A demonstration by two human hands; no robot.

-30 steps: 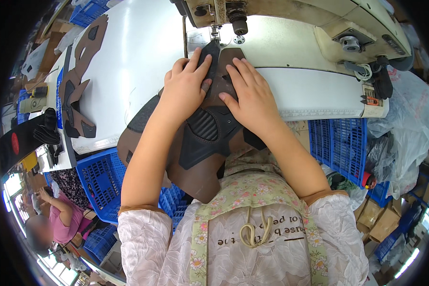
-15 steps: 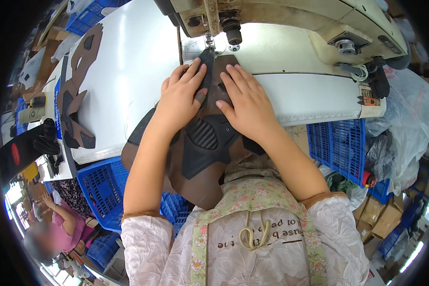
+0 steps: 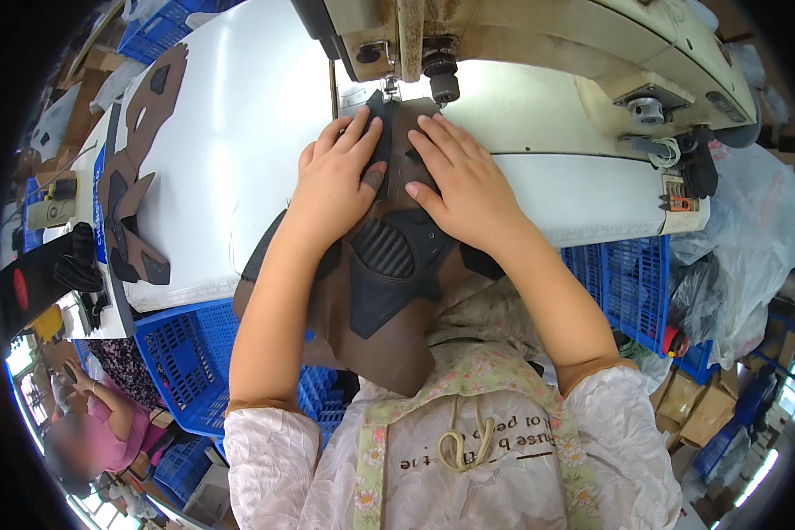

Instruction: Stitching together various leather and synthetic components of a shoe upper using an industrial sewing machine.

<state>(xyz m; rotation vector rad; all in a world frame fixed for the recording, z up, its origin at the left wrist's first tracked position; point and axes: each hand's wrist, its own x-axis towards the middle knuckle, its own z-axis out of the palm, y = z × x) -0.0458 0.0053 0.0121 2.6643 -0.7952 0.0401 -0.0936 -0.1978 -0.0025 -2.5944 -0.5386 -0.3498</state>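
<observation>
My left hand [image 3: 337,187] lies flat with fingers stretched over a dark navy strip [image 3: 382,113] of what looks like leather. Beside it, my right hand [image 3: 466,185] rests palm down on the brown panel [image 3: 415,115], its fingers slightly apart. Strip and panel belong to one large brown-and-navy workpiece [image 3: 393,305], which drapes over the table edge toward my apron. A ribbed oval patch [image 3: 383,247] sits on it between my forearms. The workpiece's far end is at the presser foot [image 3: 389,88] of a sewing machine [image 3: 539,44]. The needle point cannot be made out.
Similar brown cut pieces [image 3: 137,177] lie on the white table [image 3: 230,132] at left. Blue crates [image 3: 185,358] stand below the table on both sides. Clear plastic bags [image 3: 742,238] hang at right. A person in pink [image 3: 119,415] sits at the lower left.
The workpiece's far end has come a little closer to the presser foot, with both hands still flat on it. The navy strip lies more to the left of the brown panel. The view has shifted slightly.
</observation>
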